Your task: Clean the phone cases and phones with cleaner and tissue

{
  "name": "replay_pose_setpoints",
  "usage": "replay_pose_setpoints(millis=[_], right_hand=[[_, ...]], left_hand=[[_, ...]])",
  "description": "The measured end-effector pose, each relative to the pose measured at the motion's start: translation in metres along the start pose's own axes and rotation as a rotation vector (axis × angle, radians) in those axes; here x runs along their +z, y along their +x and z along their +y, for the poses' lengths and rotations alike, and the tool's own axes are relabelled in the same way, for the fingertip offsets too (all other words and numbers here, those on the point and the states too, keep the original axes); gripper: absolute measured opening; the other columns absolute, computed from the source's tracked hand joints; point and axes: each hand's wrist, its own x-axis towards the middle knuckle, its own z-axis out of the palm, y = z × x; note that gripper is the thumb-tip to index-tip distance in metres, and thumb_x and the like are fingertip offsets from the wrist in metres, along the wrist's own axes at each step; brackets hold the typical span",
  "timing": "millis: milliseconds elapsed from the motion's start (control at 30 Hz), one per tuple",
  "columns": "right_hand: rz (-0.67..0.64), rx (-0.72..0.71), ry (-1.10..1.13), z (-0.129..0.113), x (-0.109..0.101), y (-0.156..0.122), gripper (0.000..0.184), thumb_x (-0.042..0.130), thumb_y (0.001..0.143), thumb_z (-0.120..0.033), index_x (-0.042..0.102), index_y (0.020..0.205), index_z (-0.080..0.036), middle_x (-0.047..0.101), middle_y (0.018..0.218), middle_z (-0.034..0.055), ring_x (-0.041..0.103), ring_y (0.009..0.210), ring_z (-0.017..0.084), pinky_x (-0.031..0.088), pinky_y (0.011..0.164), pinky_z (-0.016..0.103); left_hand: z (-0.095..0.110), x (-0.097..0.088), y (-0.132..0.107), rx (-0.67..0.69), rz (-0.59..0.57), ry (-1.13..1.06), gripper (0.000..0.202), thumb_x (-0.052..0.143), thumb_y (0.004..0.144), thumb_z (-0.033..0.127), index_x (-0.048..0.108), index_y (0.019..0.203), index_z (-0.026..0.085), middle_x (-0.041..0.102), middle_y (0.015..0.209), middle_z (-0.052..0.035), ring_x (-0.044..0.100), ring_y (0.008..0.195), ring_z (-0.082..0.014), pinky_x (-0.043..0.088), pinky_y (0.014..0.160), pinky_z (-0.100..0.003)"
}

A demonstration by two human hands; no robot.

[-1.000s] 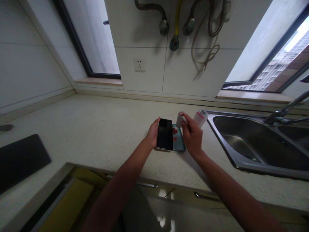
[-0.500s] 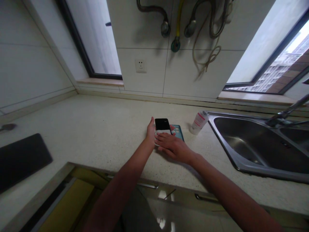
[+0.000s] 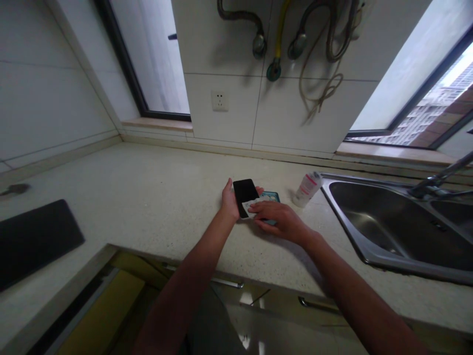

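My left hand (image 3: 229, 200) holds a black smartphone (image 3: 245, 197) at its edge, low over the speckled countertop (image 3: 166, 231). My right hand (image 3: 281, 222) lies across the phone's lower end, its fingers on a white sheet (image 3: 251, 207) that covers part of the dark glass. Under and behind both hands sits a teal phone case (image 3: 271, 196), mostly hidden. A white bottle with a pink label (image 3: 307, 189) stands tilted or lies just beyond my right hand, not touching it.
A stainless steel double sink (image 3: 391, 222) with a faucet (image 3: 439, 180) is to the right. A black flat mat (image 3: 37, 241) lies on the counter at left. Behind are a tiled wall with a socket (image 3: 219, 100) and hanging hoses (image 3: 295, 44).
My right hand has come down from above the case onto the phone, bringing the white sheet to its glass. The phone now sits further left and turned, and the bottle stands free of my hand.
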Motion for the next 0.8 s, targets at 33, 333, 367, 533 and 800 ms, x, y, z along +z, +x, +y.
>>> replay_pose_setpoints(millis=[33, 333, 367, 533, 800], right_hand=[[0.01, 0.016, 0.006, 0.001, -0.002, -0.001, 0.014, 0.059, 0.089, -0.025, 0.074, 0.088, -0.024, 0.076, 0.111, 0.0066, 0.07, 0.107, 0.02, 0.053, 0.099, 0.04], [0.268, 0.363, 0.162, 0.013, 0.005, -0.003, 0.017, 0.064, 0.085, -0.035, 0.076, 0.09, -0.024, 0.077, 0.105, 0.0067, 0.072, 0.1, 0.023, 0.054, 0.096, 0.043], [0.316, 0.395, 0.169, 0.016, 0.009, -0.003, 0.017, 0.065, 0.084, -0.035, 0.076, 0.088, -0.024, 0.077, 0.106, 0.0068, 0.071, 0.105, 0.024, 0.052, 0.1, 0.045], [0.524, 0.557, 0.132, 0.027, 0.022, -0.003, 0.017, 0.065, 0.082, -0.034, 0.075, 0.09, -0.022, 0.075, 0.113, 0.0087, 0.071, 0.102, 0.025, 0.053, 0.099, 0.047], [0.622, 0.507, 0.012, 0.032, 0.025, 0.005, 0.034, 0.057, 0.088, -0.03, 0.068, 0.118, -0.019, 0.068, 0.128, 0.0124, 0.063, 0.12, 0.025, 0.047, 0.106, 0.047]], left_hand=[[0.001, 0.0, 0.0, 0.008, 0.006, -0.001, 0.082, 0.024, 0.091, 0.068, 0.061, 0.12, 0.0, 0.073, 0.096, -0.0243, 0.071, 0.091, -0.0341, 0.052, 0.088, -0.048], [0.001, -0.004, 0.004, -0.098, -0.005, 0.027, 0.081, 0.024, 0.09, 0.069, 0.062, 0.118, 0.003, 0.072, 0.097, -0.0229, 0.071, 0.09, -0.0358, 0.052, 0.086, -0.053], [0.0, -0.003, 0.004, -0.123, -0.012, 0.034, 0.08, 0.024, 0.09, 0.069, 0.063, 0.117, 0.005, 0.073, 0.096, -0.0221, 0.071, 0.088, -0.0357, 0.052, 0.086, -0.053], [-0.005, 0.004, -0.002, -0.168, -0.02, 0.054, 0.076, 0.024, 0.091, 0.068, 0.066, 0.112, 0.008, 0.073, 0.092, -0.0199, 0.071, 0.086, -0.0352, 0.051, 0.086, -0.053], [-0.011, 0.002, -0.001, -0.31, -0.139, 0.083, 0.076, 0.028, 0.089, 0.073, 0.065, 0.109, 0.01, 0.073, 0.095, -0.0203, 0.071, 0.09, -0.0344, 0.051, 0.088, -0.052]])
